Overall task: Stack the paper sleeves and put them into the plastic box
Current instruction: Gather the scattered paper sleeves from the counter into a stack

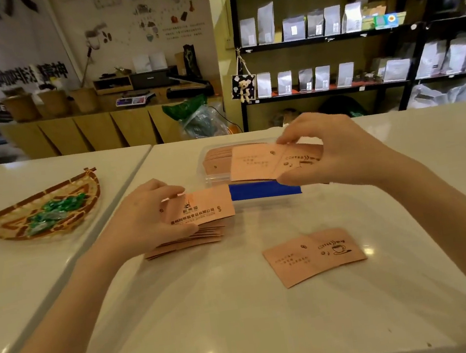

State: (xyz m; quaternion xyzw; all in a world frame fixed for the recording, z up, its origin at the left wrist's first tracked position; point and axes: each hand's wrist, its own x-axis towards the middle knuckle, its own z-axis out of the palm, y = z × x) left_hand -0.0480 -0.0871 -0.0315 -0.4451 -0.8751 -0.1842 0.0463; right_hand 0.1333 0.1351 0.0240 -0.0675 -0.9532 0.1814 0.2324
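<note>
A clear plastic box with a blue strip along its front stands mid-table and holds a stack of pink-brown paper sleeves. My right hand pinches one sleeve by thumb and fingers, held just above the box. My left hand grips another sleeve on top of a fanned pile of sleeves lying left of the box. A single sleeve printed with a coffee cup lies flat on the white table, nearer to me on the right.
A woven bamboo tray with green wrapped sweets sits at the left on the adjoining table. A seam divides the two white tabletops. Behind are a wooden counter and black shelves of bags.
</note>
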